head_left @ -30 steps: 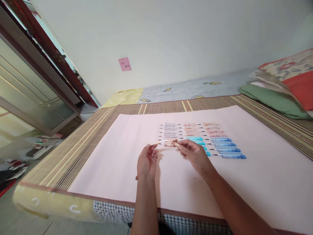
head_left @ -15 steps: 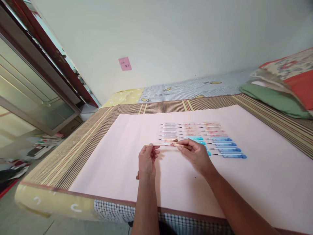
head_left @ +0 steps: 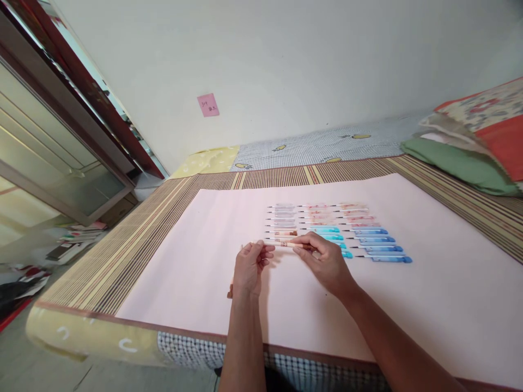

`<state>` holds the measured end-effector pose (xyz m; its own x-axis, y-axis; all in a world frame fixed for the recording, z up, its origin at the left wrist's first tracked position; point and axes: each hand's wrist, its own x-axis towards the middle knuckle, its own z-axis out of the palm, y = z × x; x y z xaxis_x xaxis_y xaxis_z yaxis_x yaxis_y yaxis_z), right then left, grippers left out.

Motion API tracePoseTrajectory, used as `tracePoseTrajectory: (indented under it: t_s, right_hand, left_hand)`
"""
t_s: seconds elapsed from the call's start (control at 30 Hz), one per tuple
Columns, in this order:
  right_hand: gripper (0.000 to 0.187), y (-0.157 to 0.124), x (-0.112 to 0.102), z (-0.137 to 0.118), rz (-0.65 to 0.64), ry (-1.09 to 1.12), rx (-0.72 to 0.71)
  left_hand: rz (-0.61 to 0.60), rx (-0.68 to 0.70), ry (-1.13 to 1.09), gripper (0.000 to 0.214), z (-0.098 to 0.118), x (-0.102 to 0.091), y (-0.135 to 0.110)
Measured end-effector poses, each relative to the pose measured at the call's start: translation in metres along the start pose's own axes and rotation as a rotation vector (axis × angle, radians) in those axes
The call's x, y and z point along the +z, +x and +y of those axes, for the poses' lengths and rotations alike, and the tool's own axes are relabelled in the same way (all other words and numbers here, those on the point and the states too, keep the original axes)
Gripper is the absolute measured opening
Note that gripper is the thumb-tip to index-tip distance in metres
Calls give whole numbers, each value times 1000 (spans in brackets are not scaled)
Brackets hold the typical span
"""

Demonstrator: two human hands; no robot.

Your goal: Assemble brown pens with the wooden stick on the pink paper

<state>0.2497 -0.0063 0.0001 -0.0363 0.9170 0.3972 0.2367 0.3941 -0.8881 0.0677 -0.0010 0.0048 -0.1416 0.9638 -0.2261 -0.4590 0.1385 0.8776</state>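
My left hand (head_left: 250, 268) and my right hand (head_left: 322, 260) hover over a pale pink sheet (head_left: 196, 256) spread on a striped mat. Between them they pinch a thin brown-and-tan pen (head_left: 288, 244), the left fingers closed at its pale left end, the right fingers closed on its barrel. A small brown piece (head_left: 230, 292) shows under the heel of my left hand. Just beyond lie neat rows of pens (head_left: 322, 220): clear and pink ones at the back, brown ones at the left, blue ones (head_left: 378, 245) at the right.
The striped mat (head_left: 134, 239) covers a bed with a checked sheet (head_left: 318, 147). Pillows (head_left: 469, 147) are stacked at the far right. A pink note (head_left: 208, 104) sticks on the wall. A window frame (head_left: 61, 141) and stacked books (head_left: 73, 239) are at the left.
My two hands have drawn closer together along the pen, the left fingers sliding right toward the barrel. The pen now lies level, slightly nearer me than before.
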Motion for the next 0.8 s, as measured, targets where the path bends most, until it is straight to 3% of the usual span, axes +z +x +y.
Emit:
tracePoseTrajectory:
  t_s: [0.2,0.4,0.63,0.8]
  right_hand:
    - [20,0,0,3,-87,-19,122]
    - [18,-1,1,6,-99,-78,86]
    - [15,-2,5,4,-88,-56,33]
    - [29,-3,5,5,-86,-15,76]
  left_hand:
    - [-92,-38,-123,31,3,-1,-3]
    - [-95,-39,-185,34,4,3,-4]
    - [19,-70,-190,35,-3,3,1]
    - [111,-71,-220,26,-7,-2,6]
